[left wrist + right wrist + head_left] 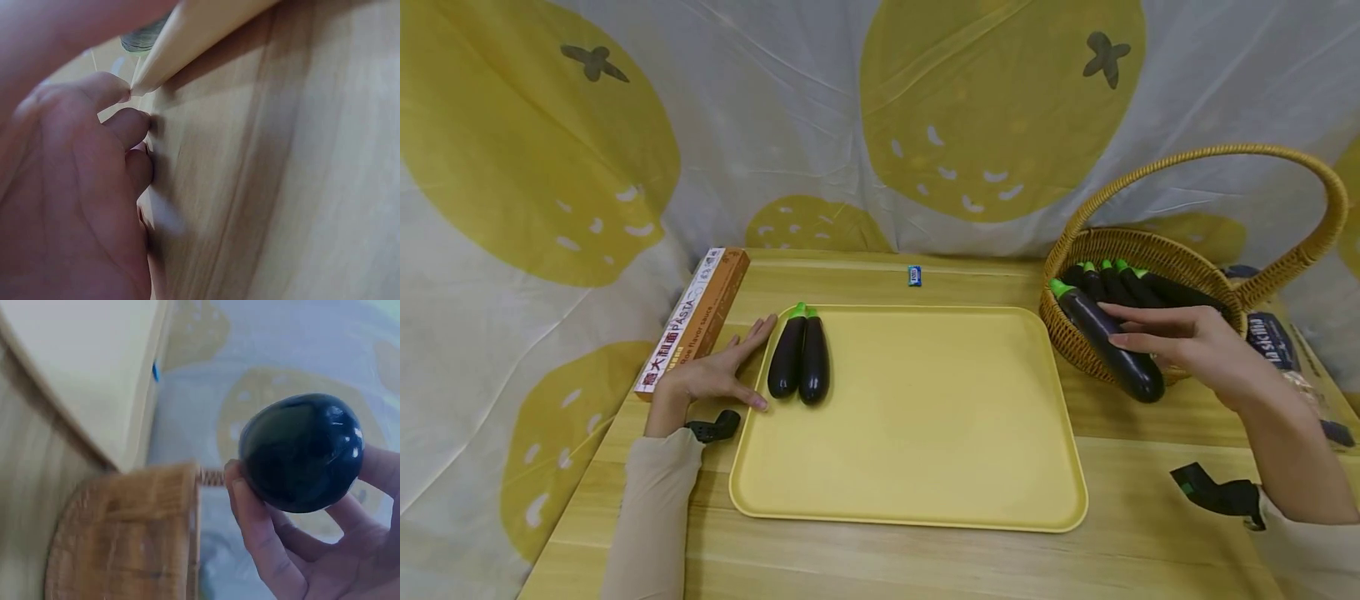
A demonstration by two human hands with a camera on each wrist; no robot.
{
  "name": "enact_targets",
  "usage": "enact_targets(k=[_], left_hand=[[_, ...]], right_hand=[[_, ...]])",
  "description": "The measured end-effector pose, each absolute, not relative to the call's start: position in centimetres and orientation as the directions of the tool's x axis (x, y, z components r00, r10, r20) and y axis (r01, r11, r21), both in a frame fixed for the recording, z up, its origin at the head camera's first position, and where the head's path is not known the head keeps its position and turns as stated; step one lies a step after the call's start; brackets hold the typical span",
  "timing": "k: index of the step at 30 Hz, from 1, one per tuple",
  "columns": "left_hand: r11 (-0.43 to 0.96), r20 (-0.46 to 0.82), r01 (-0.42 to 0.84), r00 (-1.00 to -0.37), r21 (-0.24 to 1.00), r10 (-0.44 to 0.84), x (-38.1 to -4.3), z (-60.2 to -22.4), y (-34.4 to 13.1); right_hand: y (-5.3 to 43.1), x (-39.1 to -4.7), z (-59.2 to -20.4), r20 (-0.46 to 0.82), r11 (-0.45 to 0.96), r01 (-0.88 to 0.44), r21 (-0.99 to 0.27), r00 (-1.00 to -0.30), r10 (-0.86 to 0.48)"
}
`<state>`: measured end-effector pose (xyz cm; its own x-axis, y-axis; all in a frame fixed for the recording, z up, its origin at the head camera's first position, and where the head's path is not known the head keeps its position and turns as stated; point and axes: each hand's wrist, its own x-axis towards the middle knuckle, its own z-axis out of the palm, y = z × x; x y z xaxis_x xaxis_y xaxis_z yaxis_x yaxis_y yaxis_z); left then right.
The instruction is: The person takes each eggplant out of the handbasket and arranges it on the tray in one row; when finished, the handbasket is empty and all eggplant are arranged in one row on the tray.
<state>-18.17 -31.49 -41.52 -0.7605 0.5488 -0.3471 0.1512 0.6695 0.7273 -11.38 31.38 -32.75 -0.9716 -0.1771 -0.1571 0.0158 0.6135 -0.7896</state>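
Note:
In the head view my right hand (1198, 346) grips an eggplant (1108, 342) in front of the wicker basket (1075, 342), its green stem end pointing up and left. The right wrist view shows that eggplant's round dark end (303, 453) between thumb and fingers. Several more eggplants (1123, 287) lie inside the basket. Two eggplants (800, 354) lie side by side at the left of the yellow tray (925, 417), stems toward the back. My left hand (718, 371) rests at the tray's left edge with fingers spread; the left wrist view shows its fingertips beside the rim (187, 44).
A pasta box (692, 321) lies left of the tray, close to the left hand. Behind the tray is a small blue packet (914, 276). Dark packages (1273, 337) lie right of the basket, whose tall handle (1202, 152) arches over it. A patterned cloth (790, 108) hangs behind the table.

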Motion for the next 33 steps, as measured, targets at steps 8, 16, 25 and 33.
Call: enact_targets(k=[8, 16, 25, 33], left_hand=[[0.663, -0.331, 0.17, -0.76, 0.729, 0.559, -18.0, -41.6, -31.6], [0.667, -0.34, 0.149, -0.768, 0.73, 0.543, -18.0, -41.6, -31.5], [0.661, -0.333, 0.158, -0.765, 0.734, 0.552, -18.2, -41.6, -31.3], [0.661, -0.318, 0.182, -0.764, 0.728, 0.561, -18.1, -41.6, -31.4]], right_hand=[[22.0, -12.7, -33.1, -0.207, 0.563, 0.04, -0.826, -0.95, -0.236], [12.6, -15.1, -35.3, -0.199, 0.462, 0.046, -0.886, -0.936, -0.289], [5.1, -16.1, -37.6, -0.223, 0.45, 0.085, -0.889, -0.939, -0.262], [1.6, -16.7, -39.1, -0.176, 0.53, 0.026, -0.847, -0.956, -0.235]])
